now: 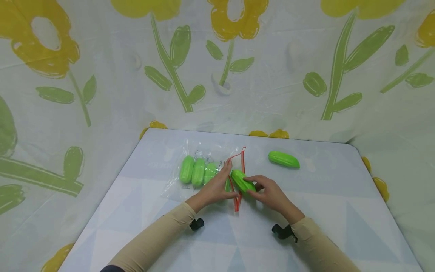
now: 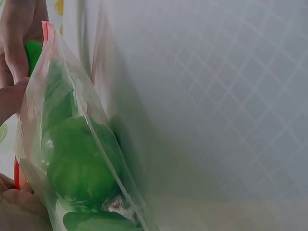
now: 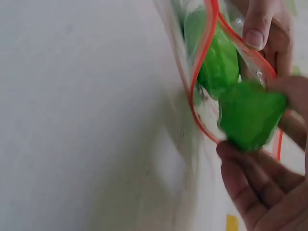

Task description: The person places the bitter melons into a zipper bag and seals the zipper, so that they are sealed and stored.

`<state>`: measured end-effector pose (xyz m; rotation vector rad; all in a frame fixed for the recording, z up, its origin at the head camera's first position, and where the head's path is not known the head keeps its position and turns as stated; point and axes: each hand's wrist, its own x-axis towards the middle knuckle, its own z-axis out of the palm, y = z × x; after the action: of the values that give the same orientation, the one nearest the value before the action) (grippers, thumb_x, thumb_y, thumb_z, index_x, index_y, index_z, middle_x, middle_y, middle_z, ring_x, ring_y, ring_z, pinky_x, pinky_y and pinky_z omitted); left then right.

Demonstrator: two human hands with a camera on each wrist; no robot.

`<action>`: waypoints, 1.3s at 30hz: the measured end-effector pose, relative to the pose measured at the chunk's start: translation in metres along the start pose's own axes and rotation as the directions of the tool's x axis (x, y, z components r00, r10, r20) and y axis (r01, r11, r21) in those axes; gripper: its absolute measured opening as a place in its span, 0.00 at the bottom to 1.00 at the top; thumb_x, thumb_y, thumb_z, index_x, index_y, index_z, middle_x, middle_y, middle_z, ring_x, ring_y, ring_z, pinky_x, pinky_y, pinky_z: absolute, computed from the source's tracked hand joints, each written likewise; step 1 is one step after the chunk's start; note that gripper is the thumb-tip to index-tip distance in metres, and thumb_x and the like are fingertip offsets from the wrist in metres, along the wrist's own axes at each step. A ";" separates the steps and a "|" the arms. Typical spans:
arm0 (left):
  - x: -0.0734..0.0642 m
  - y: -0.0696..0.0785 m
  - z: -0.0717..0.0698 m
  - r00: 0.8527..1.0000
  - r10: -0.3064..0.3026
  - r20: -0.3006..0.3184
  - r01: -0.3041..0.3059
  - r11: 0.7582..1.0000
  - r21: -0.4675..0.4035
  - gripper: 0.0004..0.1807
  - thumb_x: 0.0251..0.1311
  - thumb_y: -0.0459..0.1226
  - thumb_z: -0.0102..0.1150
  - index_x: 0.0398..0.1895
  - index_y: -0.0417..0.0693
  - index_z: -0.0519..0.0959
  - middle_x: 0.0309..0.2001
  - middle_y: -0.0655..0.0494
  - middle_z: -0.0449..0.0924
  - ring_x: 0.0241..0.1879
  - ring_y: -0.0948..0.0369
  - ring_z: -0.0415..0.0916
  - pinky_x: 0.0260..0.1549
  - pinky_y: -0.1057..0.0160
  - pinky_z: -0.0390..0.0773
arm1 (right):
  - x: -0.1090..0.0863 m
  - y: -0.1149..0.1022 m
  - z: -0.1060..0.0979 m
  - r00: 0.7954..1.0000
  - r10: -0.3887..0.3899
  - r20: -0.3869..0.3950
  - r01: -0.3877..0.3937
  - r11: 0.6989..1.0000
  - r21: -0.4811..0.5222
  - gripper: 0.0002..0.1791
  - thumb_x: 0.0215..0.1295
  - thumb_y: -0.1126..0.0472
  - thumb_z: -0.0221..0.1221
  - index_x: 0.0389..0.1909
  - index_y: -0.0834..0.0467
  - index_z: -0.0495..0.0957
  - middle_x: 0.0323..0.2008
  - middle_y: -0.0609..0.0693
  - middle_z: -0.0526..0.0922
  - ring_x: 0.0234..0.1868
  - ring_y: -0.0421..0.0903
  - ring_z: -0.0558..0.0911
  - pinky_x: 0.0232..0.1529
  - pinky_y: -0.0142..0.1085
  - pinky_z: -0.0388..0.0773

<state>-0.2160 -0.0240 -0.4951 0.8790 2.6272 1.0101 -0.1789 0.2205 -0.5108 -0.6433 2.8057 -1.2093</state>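
A clear zip bag (image 1: 175,188) with a red-edged mouth lies on the table, several green toy cucumbers (image 1: 186,170) side by side inside it. My left hand (image 1: 216,186) holds the bag by its mouth; in the right wrist view the left thumb (image 3: 256,31) lies over the red zip edge (image 3: 207,45). Between the thumb and fingers of my right hand (image 1: 270,192) is another green toy cucumber (image 1: 242,181), its far end at the gaping mouth. The left wrist view shows cucumbers (image 2: 82,156) through the film, with the right hand (image 2: 17,36) beyond.
One more green toy cucumber (image 1: 284,159) lies by itself on the table at the back right. The pale patterned table (image 1: 306,238) meets a flower-printed curtain (image 1: 265,87) at the back and sides. Black wrist mounts (image 1: 282,231) sit under both forearms.
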 end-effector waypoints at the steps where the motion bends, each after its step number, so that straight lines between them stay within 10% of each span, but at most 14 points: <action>1: 0.000 0.000 0.000 1.000 -0.006 0.000 0.006 1.000 -0.001 0.66 0.56 0.49 0.76 0.83 0.42 0.36 0.83 0.49 0.33 0.80 0.53 0.41 0.74 0.51 0.56 | 0.002 -0.001 0.001 1.000 0.020 -0.022 -0.020 1.000 -0.008 0.24 0.66 0.56 0.69 0.63 0.49 0.80 0.55 0.49 0.83 0.39 0.39 0.82 0.44 0.39 0.83; 14: -0.001 -0.001 0.001 1.000 0.008 -0.010 -0.008 1.000 0.008 0.66 0.55 0.49 0.76 0.82 0.39 0.37 0.82 0.48 0.34 0.80 0.51 0.42 0.73 0.51 0.58 | 0.015 -0.006 0.015 0.995 0.092 0.029 -0.094 0.995 0.037 0.24 0.74 0.60 0.59 0.70 0.51 0.75 0.61 0.55 0.79 0.54 0.52 0.84 0.56 0.51 0.80; 39: -0.002 0.002 0.000 1.000 -0.007 -0.006 0.007 1.000 -0.005 0.67 0.55 0.51 0.76 0.82 0.41 0.37 0.82 0.47 0.34 0.79 0.50 0.43 0.72 0.49 0.60 | 0.024 -0.012 0.026 0.997 0.065 0.035 -0.067 0.997 0.047 0.27 0.68 0.56 0.67 0.67 0.53 0.77 0.43 0.48 0.80 0.41 0.42 0.83 0.42 0.40 0.81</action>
<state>-0.2136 -0.0236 -0.4938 0.8669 2.6292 1.0193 -0.1915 0.1858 -0.5171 -0.5579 2.7388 -1.2382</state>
